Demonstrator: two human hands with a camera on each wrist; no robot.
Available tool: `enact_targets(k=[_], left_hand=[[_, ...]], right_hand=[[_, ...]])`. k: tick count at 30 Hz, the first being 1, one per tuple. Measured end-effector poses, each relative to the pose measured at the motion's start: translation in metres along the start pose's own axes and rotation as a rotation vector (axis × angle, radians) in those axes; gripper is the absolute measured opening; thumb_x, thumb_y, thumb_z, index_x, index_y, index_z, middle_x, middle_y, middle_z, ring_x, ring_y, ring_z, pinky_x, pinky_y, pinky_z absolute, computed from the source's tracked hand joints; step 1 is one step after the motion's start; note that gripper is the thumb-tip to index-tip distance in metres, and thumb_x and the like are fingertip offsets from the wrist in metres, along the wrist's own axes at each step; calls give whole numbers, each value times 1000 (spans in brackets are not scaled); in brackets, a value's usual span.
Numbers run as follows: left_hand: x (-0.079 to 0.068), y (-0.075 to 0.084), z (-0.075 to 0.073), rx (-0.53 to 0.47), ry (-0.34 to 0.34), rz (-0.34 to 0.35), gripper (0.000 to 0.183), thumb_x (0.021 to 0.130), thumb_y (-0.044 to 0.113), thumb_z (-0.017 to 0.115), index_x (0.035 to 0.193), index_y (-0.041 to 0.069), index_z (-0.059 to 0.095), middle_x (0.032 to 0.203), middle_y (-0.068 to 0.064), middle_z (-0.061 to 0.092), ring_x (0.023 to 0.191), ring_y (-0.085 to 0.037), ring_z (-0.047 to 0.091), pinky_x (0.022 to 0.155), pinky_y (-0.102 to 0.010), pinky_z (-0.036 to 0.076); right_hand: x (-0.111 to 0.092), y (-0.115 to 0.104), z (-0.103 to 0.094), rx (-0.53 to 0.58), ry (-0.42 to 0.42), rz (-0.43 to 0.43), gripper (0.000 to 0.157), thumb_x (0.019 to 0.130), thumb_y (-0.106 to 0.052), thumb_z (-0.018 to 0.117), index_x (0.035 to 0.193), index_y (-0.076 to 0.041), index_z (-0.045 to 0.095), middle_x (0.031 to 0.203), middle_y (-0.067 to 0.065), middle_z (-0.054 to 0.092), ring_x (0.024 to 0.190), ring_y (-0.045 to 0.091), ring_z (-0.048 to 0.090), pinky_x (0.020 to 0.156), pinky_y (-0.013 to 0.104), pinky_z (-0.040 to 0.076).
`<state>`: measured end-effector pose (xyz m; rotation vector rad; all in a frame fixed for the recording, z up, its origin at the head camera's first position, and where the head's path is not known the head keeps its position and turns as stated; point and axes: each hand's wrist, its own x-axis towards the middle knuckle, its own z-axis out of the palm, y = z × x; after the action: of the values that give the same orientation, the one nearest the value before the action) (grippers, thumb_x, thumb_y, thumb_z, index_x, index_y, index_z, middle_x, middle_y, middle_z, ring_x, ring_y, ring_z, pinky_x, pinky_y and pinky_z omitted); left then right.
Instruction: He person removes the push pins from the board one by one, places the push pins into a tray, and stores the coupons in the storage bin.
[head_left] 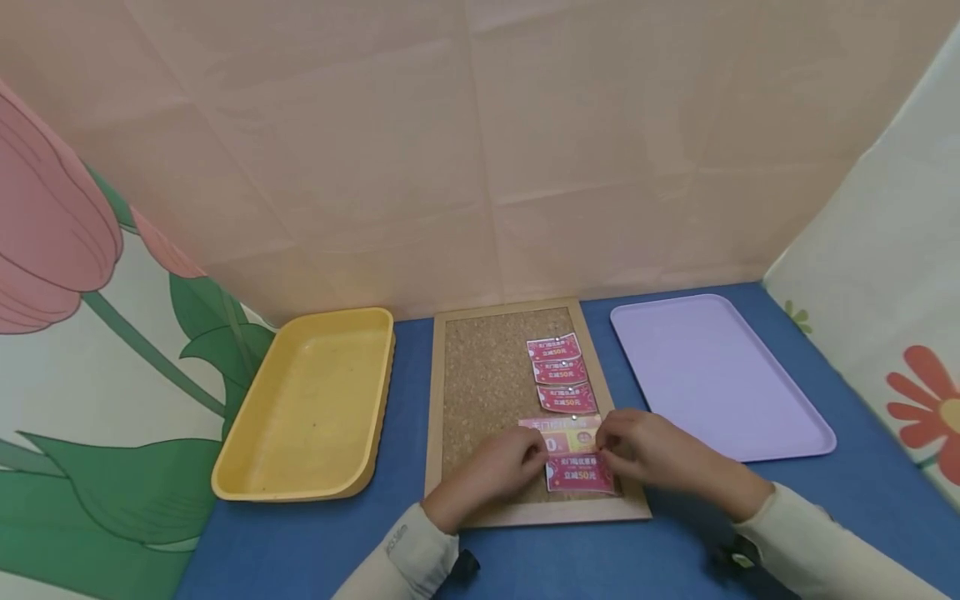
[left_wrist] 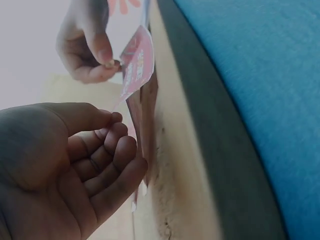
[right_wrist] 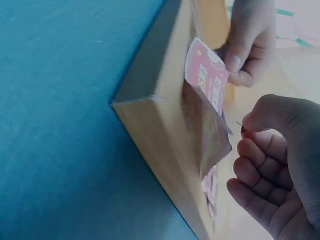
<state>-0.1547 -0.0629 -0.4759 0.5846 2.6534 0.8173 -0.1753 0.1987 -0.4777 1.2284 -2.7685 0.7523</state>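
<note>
A framed cork board [head_left: 487, 367] lies on the table, with pink coupons [head_left: 558, 371] in a column along its right side. Low in that column, my left hand [head_left: 498, 462] pinches the left edge of a coupon [head_left: 580, 474], whose printed face shows in the right wrist view. Just above it a paler coupon [head_left: 570, 435] stands partly lifted off the board. My right hand [head_left: 652, 446] is at the coupon's right side. Between its thumb and forefinger it holds a small thumbtack [right_wrist: 243, 129], the thin point sticking out. Small tacks sit at the tops of the upper coupons.
To the left of the board stands a yellow tray [head_left: 303, 408]. A flat lilac tray [head_left: 720, 375] lies on the right. Blue cloth [head_left: 540, 558] covers the table, and a beige sheet [head_left: 480, 150] hangs behind it. The board has a raised wooden frame.
</note>
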Motion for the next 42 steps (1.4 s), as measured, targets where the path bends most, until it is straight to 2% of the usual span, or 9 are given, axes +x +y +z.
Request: enact_targets(k=[6,10,15,20,26,30,34,37,42], left_hand=[[-4,-1,-11,-63,14,7,12,99,31,58,94,24,66,76,11,57,66,-5,52,58,-23,45],[-8,-3,-18,-101,33,33,12,99,31,57,92,24,64,77,11,57,67,-5,52,58,-23,46],[-13,-7,-29,-154,50,26,13,100,31,54,93,24,62,77,9,56,67,-6,52,56,-24,47],[-20,-17,-47,-149,77,33,15,101,31,53,96,21,63,77,8,56,68,-8,52,57,-25,46],[-33,-33,-75,-78,185,15,17,101,31,53,98,19,65,79,8,58,70,-10,53,58,-26,47],[-45,-51,-91,-66,280,16,14,100,26,56,96,17,66,79,8,58,71,-10,53,58,-26,47],[-58,-69,-107,-98,379,-13,11,99,23,59,96,17,67,80,6,59,72,-12,54,62,-29,48],[-68,-80,-118,-145,441,-62,11,98,26,60,97,16,66,84,4,61,77,-16,55,67,-32,49],[-85,-101,-131,-185,513,-134,23,98,35,58,103,13,64,88,-2,62,80,-19,56,70,-32,50]], right_hand=[[-3,2,-14,41,33,66,15,83,-23,78,90,-24,65,82,-20,56,74,0,55,65,27,52],[-6,5,-21,26,99,57,16,82,-19,79,90,-23,65,82,-20,57,75,0,57,66,29,53],[-10,13,-28,26,181,34,20,79,-14,80,89,-23,65,83,-21,57,75,1,57,64,29,53],[-15,18,-35,26,225,46,22,78,-11,80,88,-23,66,83,-20,57,75,0,57,65,25,52],[-22,24,-44,6,263,110,20,77,-9,81,88,-20,68,83,-19,59,76,0,57,67,25,52],[-26,28,-47,-14,265,136,21,77,-9,81,88,-20,68,83,-18,60,76,1,57,67,26,52],[-30,33,-52,-33,275,159,22,77,-11,81,90,-22,67,83,-17,60,76,1,57,67,25,52],[-35,39,-55,-51,293,170,23,77,-11,81,90,-23,67,84,-17,61,77,2,58,67,23,51],[-41,51,-58,-67,306,178,22,78,-11,81,91,-22,67,85,-16,62,77,3,59,68,20,50]])
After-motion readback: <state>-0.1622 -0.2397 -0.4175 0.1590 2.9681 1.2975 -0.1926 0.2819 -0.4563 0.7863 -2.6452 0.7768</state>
